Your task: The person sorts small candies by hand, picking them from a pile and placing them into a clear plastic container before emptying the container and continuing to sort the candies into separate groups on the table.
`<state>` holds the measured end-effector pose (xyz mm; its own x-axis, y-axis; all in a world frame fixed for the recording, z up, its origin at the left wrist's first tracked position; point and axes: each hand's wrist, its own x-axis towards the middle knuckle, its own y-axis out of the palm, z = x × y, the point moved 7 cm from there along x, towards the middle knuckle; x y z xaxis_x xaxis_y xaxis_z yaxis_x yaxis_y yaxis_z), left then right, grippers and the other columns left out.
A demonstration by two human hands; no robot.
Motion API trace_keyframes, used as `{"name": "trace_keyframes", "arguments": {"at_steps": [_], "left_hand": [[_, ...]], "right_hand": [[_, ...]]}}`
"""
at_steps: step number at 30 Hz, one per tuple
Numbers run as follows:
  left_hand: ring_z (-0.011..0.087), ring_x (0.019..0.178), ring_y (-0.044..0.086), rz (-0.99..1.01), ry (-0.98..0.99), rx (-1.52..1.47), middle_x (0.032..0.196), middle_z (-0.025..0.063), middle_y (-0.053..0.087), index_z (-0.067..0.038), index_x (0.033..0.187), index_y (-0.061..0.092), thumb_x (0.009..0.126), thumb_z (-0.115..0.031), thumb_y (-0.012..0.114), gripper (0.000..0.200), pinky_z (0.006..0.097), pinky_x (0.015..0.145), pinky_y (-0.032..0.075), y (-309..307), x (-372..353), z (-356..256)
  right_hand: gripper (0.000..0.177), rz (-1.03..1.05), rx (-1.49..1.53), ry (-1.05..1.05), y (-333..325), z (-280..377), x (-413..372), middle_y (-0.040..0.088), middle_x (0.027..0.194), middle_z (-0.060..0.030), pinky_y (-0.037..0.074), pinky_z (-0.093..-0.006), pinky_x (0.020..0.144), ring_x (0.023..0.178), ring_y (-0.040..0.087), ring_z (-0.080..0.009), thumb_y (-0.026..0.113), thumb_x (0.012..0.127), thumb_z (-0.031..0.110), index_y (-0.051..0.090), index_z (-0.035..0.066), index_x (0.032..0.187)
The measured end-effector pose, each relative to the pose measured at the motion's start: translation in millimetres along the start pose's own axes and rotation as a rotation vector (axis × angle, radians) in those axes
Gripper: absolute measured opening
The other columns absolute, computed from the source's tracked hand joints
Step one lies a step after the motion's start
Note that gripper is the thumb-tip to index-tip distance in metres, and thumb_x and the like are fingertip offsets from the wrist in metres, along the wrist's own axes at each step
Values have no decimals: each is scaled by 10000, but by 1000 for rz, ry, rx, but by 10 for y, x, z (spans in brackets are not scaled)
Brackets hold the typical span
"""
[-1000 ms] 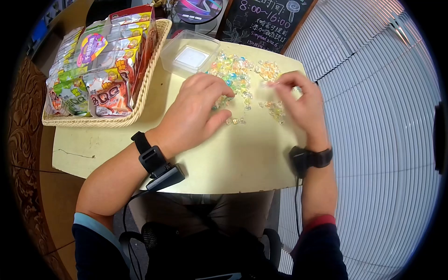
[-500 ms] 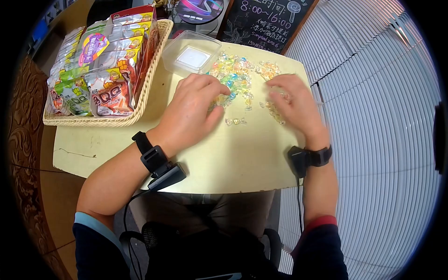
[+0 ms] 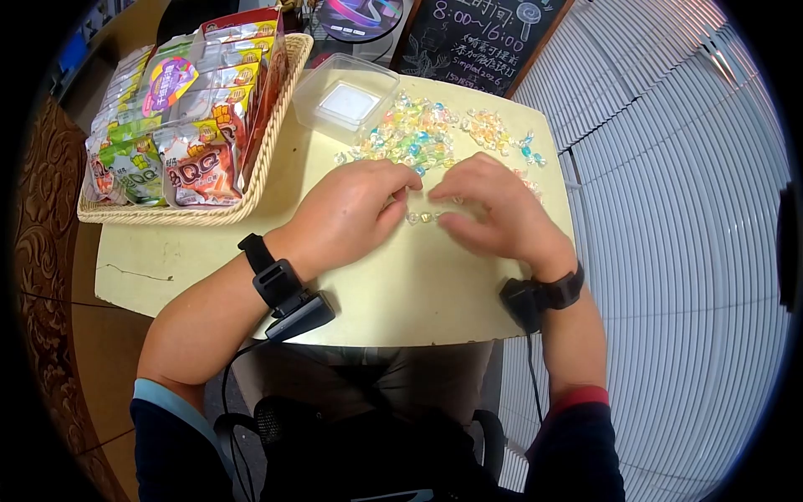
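Observation:
Small candies in clear twisted wrappers, blue, green and yellow, form a loose pile (image 3: 410, 138) on the pale yellow table. My left hand (image 3: 351, 205) rests at the pile's near edge, fingers curled and thumb drawn up to them. Anything in that pinch is hidden. One yellow candy (image 3: 426, 217) lies between my two hands. Over the table to its right, my right hand (image 3: 493, 209) has thumb and fingers apart, slightly blurred. An orange-toned group of candies (image 3: 485, 127) sits farther back, and a blue candy (image 3: 527, 151) lies right of it.
A clear plastic box (image 3: 347, 100) stands behind the pile. At the left, a wicker basket (image 3: 276, 151) holds several snack packets (image 3: 201, 171). Beyond the table's back edge is a chalkboard (image 3: 477, 42); blinds (image 3: 669, 251) hang along the right.
My right hand has moved left and toward me, uncovering a blue candy at the right. My left hand has shifted slightly toward me, its thumb and fingers closer together.

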<state>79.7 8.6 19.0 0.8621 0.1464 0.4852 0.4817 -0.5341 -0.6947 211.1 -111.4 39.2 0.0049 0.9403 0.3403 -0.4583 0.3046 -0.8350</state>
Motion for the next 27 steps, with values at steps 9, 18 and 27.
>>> {"name": "trace_keyframes", "arguments": {"at_steps": [9,18,27], "left_hand": [[326,873,693,-18,3,-14,982,146,700,-21,1161,712,913,-73,719,253,425,798,560,-22,-5,-3],[383,1243,579,-151,-54,143,1276,182,632,-41,1269,690,874,-98,749,404,481,1076,469,-144,-21,18],[441,1403,484,-60,-105,214,1465,236,547,-60,1363,657,879,-148,784,509,510,1176,410,-57,-64,120]], "right_hand": [[162,99,-65,40,-135,-88,-76,718,969,-95,537,-433,897,1006,647,-319,829,829,161,739,52,909],[336,-87,-117,142,-27,-303,-11,717,1187,-160,503,-434,1070,1187,624,-362,747,944,176,728,6,1232],[283,-44,-252,223,-27,-289,30,717,1151,-155,509,-437,1039,1147,632,-355,747,925,164,741,16,1166]]}}
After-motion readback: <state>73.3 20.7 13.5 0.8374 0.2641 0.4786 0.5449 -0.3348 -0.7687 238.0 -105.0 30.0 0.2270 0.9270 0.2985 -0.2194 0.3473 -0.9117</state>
